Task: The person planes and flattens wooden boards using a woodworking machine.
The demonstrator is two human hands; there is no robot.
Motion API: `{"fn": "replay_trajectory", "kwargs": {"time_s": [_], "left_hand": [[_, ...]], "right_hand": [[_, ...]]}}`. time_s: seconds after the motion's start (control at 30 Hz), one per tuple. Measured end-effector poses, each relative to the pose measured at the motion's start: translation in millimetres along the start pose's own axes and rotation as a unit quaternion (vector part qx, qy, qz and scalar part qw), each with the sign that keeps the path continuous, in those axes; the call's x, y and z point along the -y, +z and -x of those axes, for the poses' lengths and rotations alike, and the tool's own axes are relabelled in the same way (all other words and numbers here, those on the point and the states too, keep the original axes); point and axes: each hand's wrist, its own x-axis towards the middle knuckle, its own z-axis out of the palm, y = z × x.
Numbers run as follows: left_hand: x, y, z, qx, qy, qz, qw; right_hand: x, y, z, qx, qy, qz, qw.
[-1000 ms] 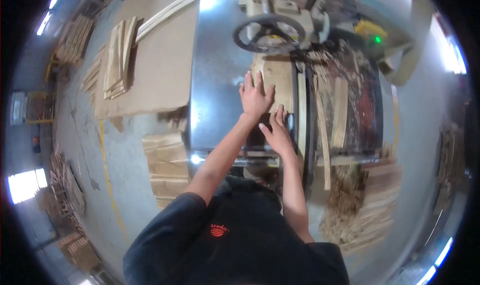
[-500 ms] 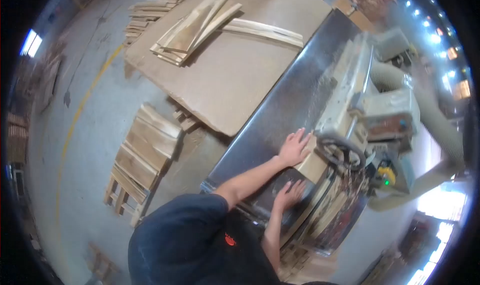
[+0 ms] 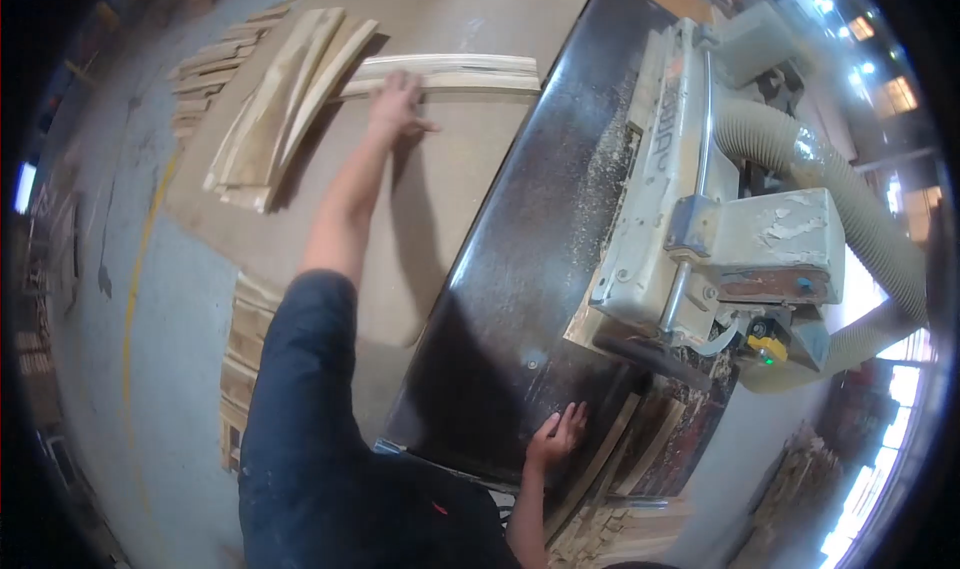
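My left hand (image 3: 398, 109) stretches over the brown worktable. Its fingertips reach the near edge of pale wood strips (image 3: 455, 74), with the thumb held out to the side. To the left of it, several longer boards (image 3: 285, 109) lie stacked at an angle. My right hand (image 3: 558, 437) is by the front end of the dark machine table (image 3: 490, 319), holding nothing, fingers extended. Ahead of that hand, a light wooden board (image 3: 590, 331) shows its end from beneath the machine's beige housing (image 3: 650, 219).
A ribbed hose (image 3: 770, 134) curves behind the machine. Wood strips (image 3: 610, 534) are piled below my right arm. More boards (image 3: 245, 354) stand stacked on the floor at left, and another pile (image 3: 220, 69) sits beyond the worktable (image 3: 440, 199). Sawdust lies along the machine table.
My left hand has left the board at the machine and swung up-left to the strips. The board sits further under the housing. My right hand has come away from it.
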Motion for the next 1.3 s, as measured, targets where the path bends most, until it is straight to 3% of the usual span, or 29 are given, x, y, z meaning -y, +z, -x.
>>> {"fn": "replay_trajectory", "kwargs": {"time_s": [0.17,0.27,0.37,0.47,0.53,0.63,0.8,0.87,0.93,1.2,1.27,1.3], "left_hand": [[-30.1,-14.5,25.0,-0.011,-0.113,-0.028,0.993],[-36.6,-10.6,45.3,0.055,-0.135,0.074,0.986],[-51.9,-2.8,95.3,0.048,-0.085,-0.024,0.995],[-51.2,14.2,122.4,-0.022,-0.053,-0.035,0.998],[-50.5,13.3,124.6,-0.011,-0.056,-0.039,0.998],[-53.3,2.2,101.9,0.030,-0.064,-0.056,0.996],[16.4,-19.4,-9.6,-0.056,0.090,-0.153,0.983],[26.5,-44.0,-46.2,0.043,-0.014,-0.209,0.977],[47.8,-33.1,-54.3,0.030,-0.020,-0.211,0.977],[-36.8,-53.9,-45.1,0.079,-0.149,-0.159,0.973],[-30.5,-19.8,-22.0,-0.066,-0.116,-0.135,0.982],[-31.1,-14.2,-7.5,-0.068,-0.123,-0.081,0.987]], "right_hand": [[1.4,-3.4,2.3,0.002,0.016,-0.012,1.000],[2.9,-2.6,-1.0,-0.004,0.015,-0.026,1.000],[-0.3,4.3,-1.0,-0.028,-0.024,-0.019,0.999],[-9.7,2.9,4.9,-0.029,-0.037,0.000,0.999],[-7.9,6.6,0.9,-0.054,-0.052,0.004,0.997],[-9.6,9.2,2.2,-0.056,-0.048,-0.014,0.997],[-2.0,2.0,1.8,-0.012,0.006,-0.008,1.000],[-3.1,-0.1,-1.3,-0.010,0.006,-0.016,1.000],[-0.8,0.2,0.1,-0.008,0.008,-0.020,1.000],[7.6,-7.5,-0.7,0.022,0.037,-0.038,0.998],[9.0,-9.1,-1.7,0.018,0.026,-0.021,0.999],[9.7,-8.0,-2.9,0.012,0.021,-0.016,1.000]]}}
